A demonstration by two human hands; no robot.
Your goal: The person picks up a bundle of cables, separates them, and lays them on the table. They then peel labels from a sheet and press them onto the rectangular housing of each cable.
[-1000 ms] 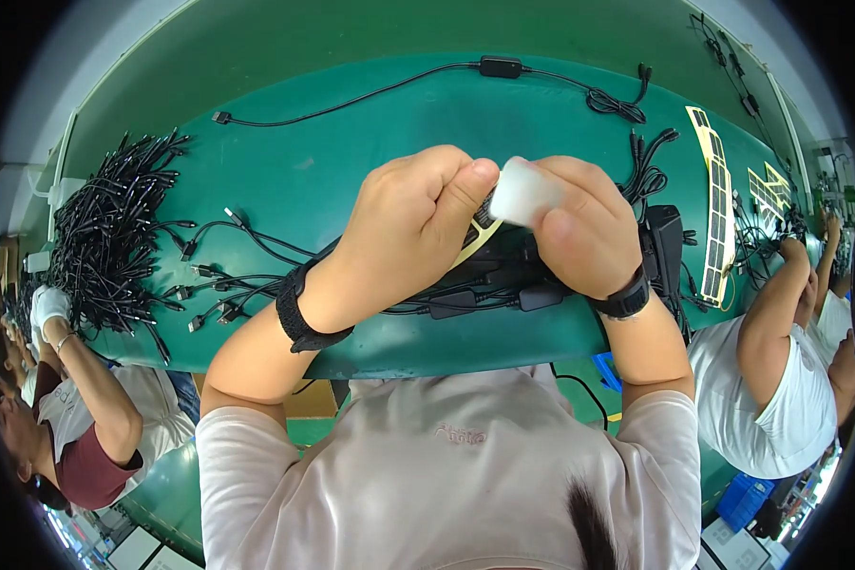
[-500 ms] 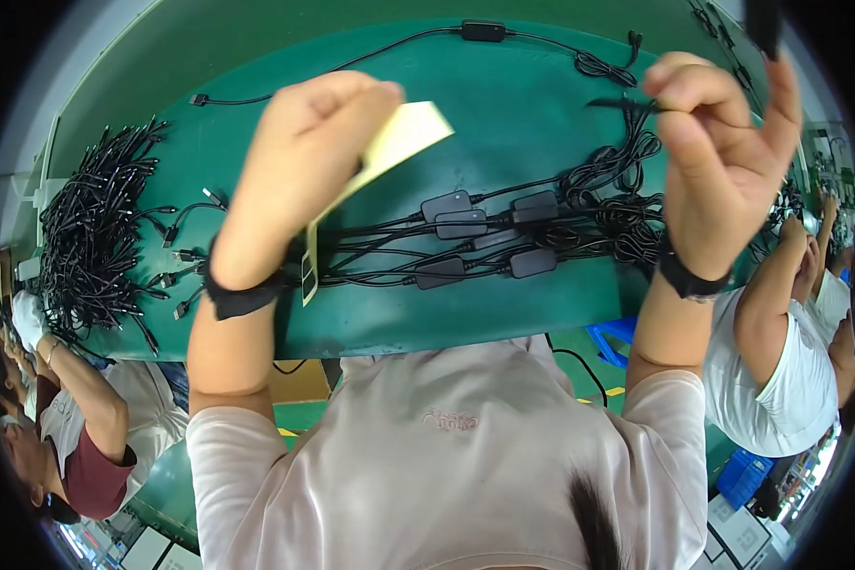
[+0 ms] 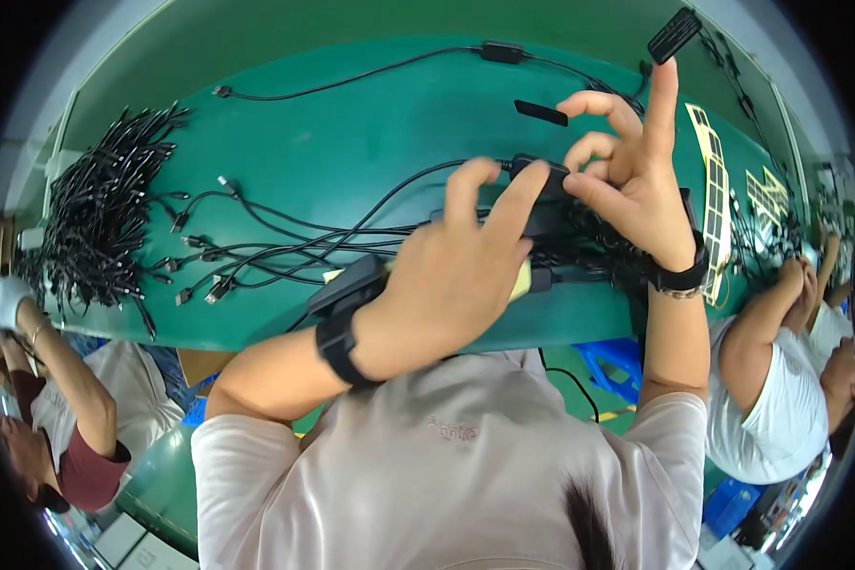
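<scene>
A black cable module (image 3: 558,178) is held above the desk (image 3: 304,161), in front of the person and right of the middle. Its long axis is laid roughly left to right, with the right end tipped slightly down and toward the person. From its left end a black cable (image 3: 398,192) is led off leftward and curved down toward the near side of the desk.

By the right hand (image 3: 636,185) the module's right end is pinched between the thumb and a bent finger. The index finger is stretched upward, with a black label (image 3: 674,36) borne at its tip; a second, narrower-looking label (image 3: 541,113) is carried on another fingertip, pointed left.

The fingers of the left hand (image 3: 451,271) are blurred: two are extended and spread apart, one of them overlapping the module; contact cannot be confirmed. A yellow strip (image 3: 522,282) is partly covered by this hand; whether it is gripped by the curled fingers cannot be told.
</scene>
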